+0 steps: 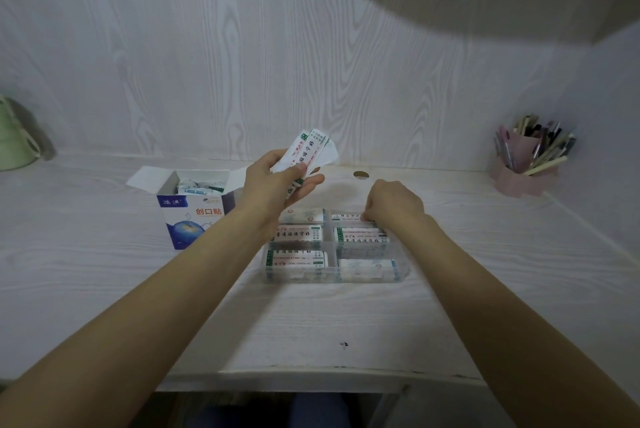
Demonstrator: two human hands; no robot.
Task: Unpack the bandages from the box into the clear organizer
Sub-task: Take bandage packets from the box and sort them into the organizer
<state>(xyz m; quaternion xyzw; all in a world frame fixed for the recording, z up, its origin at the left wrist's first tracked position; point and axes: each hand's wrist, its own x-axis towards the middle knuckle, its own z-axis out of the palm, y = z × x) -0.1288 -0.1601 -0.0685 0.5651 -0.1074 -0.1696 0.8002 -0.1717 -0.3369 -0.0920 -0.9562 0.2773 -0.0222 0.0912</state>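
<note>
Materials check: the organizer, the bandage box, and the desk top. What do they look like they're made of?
Organizer: clear rigid plastic, probably; the packed bandages show through its walls and dividers.
Bandage box: thin printed cardboard with a slight sheen; its top flaps are folded open, white inside.
Desk: whitewashed wood-grain surface, matte; likely laminate over board, though solid wood cannot be ruled out.

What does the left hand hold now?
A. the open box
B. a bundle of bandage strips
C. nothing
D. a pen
B: the left hand grips a bundle of bandage strips, raised above the desk between the open box and the clear organizer.
</note>
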